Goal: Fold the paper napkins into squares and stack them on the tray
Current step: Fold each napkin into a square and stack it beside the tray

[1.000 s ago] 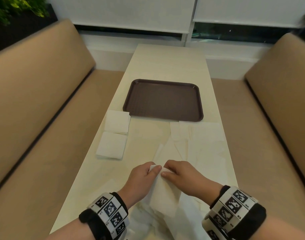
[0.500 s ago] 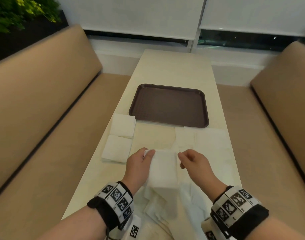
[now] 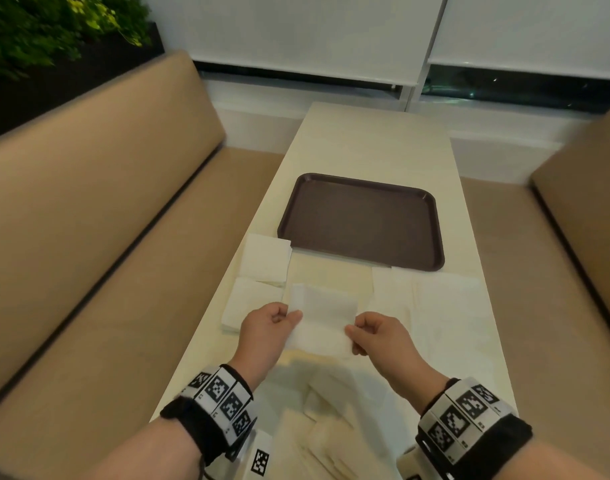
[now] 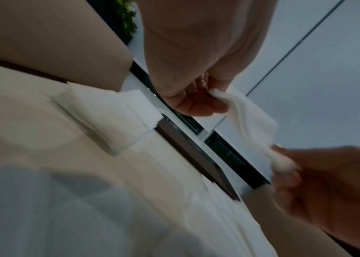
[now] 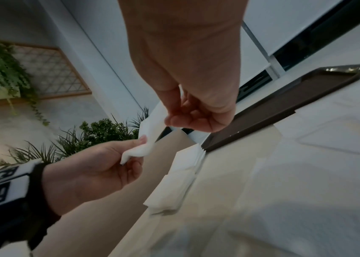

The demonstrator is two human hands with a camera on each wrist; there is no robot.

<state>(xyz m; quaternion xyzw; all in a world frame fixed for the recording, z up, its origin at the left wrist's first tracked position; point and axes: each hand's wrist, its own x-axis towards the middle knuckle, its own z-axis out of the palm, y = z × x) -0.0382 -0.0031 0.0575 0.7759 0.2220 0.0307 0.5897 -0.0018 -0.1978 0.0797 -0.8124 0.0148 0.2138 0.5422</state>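
1. The left hand [image 3: 270, 327] holds the left edge of a white paper napkin [image 3: 322, 318], its grip closed on the paper between thumb and curled fingers.
2. The right hand [image 3: 376, 336] holds the opposite edge, its grip also closed in a pinch on the same napkin.
3. The napkin hangs stretched between the two hands, lifted above the table [image 3: 373, 143]; in the left wrist view the napkin [image 4: 251, 120] sags and creases between the pinches.
4. Two folded napkin squares lie at the table's left edge: the far square [image 3: 266, 259] sits just beside the tray's near-left corner, and the near square [image 3: 250, 303] sits just in front of it, partly behind the left hand.
5. The brown tray [image 3: 362, 221] lies on the table beyond the hands, with no napkin on it.
6. Unfolded napkins [image 3: 445, 306] are spread on the table to the right of the hands, and more loose sheets [image 3: 331, 427] lie near the table's near edge between the wrists.
7. Tan benches [image 3: 89, 220] flank the table on both sides.
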